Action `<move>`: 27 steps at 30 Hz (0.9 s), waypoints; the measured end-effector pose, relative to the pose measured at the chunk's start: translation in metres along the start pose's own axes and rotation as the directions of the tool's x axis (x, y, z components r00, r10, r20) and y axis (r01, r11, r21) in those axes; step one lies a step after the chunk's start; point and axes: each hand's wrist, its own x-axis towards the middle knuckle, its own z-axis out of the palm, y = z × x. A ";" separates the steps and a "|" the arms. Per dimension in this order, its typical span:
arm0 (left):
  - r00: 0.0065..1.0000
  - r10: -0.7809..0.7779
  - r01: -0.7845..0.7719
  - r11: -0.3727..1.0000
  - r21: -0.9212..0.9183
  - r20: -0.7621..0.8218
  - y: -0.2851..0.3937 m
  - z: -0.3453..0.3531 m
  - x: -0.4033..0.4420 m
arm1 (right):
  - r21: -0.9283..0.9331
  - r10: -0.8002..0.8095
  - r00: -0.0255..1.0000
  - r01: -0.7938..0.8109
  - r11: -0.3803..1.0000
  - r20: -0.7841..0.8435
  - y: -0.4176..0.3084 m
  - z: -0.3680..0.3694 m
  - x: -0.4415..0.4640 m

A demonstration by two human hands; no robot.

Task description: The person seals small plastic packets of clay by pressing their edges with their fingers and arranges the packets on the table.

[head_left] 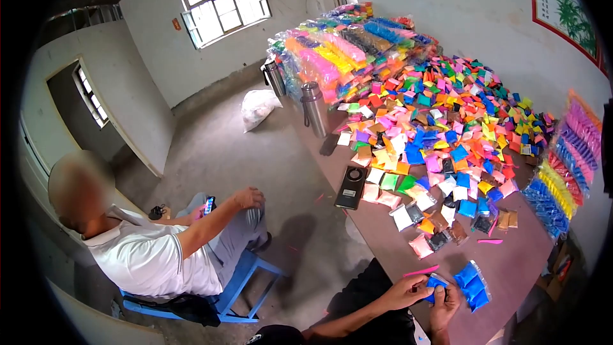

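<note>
Two-handed grip at the near end of a brown, flat-topped table [514, 271]. The L hand [408, 292], bare, enters from the lower L, forearm slanting up to the R; its fingers are curled, thumb and fingertips closed on a small, shiny blue packet in clear plastic [437, 282]. The R hand [446, 305], bare, rises from the bottom edge w/ wrist near-vertical in view, thumb and bent fingers closed on the same packet — which thus lies btwn the two hands. Whether it touches the tabletop can't be told. Step in hand: prob. working the packet btwn the fingertips. Next move, as judged, calls for a light, even pinch from both sides, wrists steady, w/o hard squeezing of the soft-looking contents. Adj. items: a flat strip of joined, glossy blue plastic packets [472, 286], just R of the R hand; a thin, bright-pink, stick-like piece [421, 271], just beyond the L hand. Farther off — a broad heap of small multicoloured packets [447, 121].
</note>
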 end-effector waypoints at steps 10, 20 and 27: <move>0.989 0.134 -0.128 0.989 0.078 -0.068 0.006 -0.004 -0.002 | -0.021 0.079 0.997 -0.079 0.997 -0.015 -0.036 0.020 -0.003; 0.992 0.120 -0.117 0.991 0.071 -0.038 -0.005 -0.008 0.001 | 0.007 0.008 0.999 -0.008 1.000 -0.035 -0.023 0.019 -0.003; 0.998 -0.024 0.028 0.997 0.069 -0.054 0.008 -0.007 -0.006 | -0.022 0.119 0.987 -0.122 0.992 -0.106 -0.008 0.011 -0.004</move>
